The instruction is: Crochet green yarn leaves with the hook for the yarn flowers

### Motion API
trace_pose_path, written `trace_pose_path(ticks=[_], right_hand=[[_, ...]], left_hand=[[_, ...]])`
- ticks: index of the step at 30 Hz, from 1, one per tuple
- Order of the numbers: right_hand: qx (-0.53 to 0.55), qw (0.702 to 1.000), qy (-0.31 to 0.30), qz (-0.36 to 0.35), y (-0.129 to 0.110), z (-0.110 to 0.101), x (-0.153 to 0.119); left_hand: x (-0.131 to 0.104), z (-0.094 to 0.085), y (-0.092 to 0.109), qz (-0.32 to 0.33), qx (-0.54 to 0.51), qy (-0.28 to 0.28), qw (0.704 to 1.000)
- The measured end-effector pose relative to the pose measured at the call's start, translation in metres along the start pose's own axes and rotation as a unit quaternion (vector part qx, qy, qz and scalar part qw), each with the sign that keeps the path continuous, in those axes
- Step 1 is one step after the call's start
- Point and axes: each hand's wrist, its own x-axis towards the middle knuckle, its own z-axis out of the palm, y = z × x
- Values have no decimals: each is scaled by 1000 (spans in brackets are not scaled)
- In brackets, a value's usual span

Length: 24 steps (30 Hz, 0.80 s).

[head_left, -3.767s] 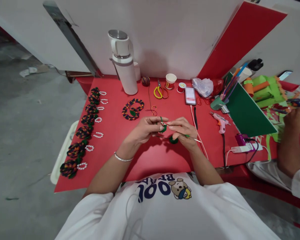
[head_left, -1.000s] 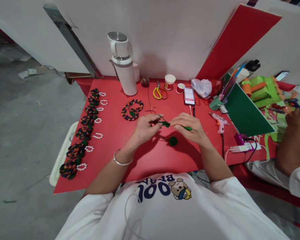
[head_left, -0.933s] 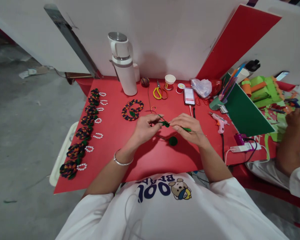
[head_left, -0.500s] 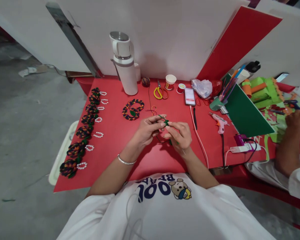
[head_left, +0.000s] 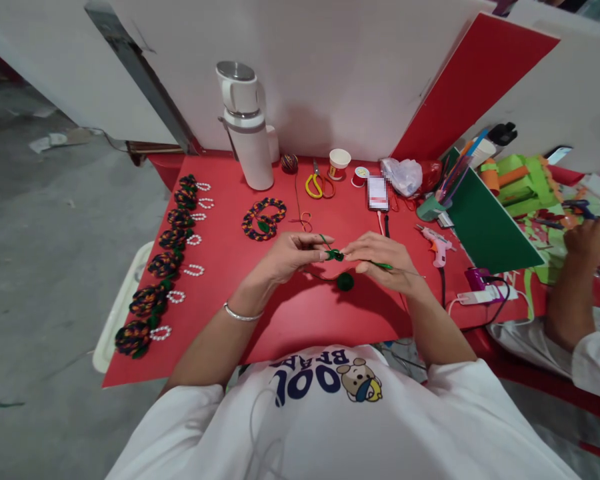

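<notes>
My left hand (head_left: 296, 255) pinches a small piece of green crochet (head_left: 336, 255), with green yarn looped over its fingers. My right hand (head_left: 383, 260) is closed on a thin crochet hook (head_left: 384, 266) with a green grip; its tip end meets the green piece. Just below the hands lies a green yarn ball (head_left: 345, 281) on the red table (head_left: 300, 320). A braided multicoloured yarn loop (head_left: 264, 219) with a green leaf rests left of my hands.
Several yarn pieces (head_left: 161, 265) with white bead loops line the left edge. Behind stand a white bottle (head_left: 253, 150), scissors (head_left: 319, 181), a paper cup (head_left: 339, 164) and a phone (head_left: 378, 193). At right are a pink glue gun (head_left: 436, 245), a green board (head_left: 490, 220) and a co-worker's hand (head_left: 591, 239).
My right hand has moved right and turned, and the hook now shows lengthwise beneath it. The green yarn ball has come into plain view. The camera has shifted slightly.
</notes>
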Motion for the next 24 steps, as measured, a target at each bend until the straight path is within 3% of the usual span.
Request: trace_pose_path(ticks=[12,24], right_hand=[[-46,999,-1,-22,0,0,-2],[-90,995,-19,-25,-5,0,-1]], left_hand=[[3,1,-2,28,46,43,998],[2,0,3,93,131,34,986]])
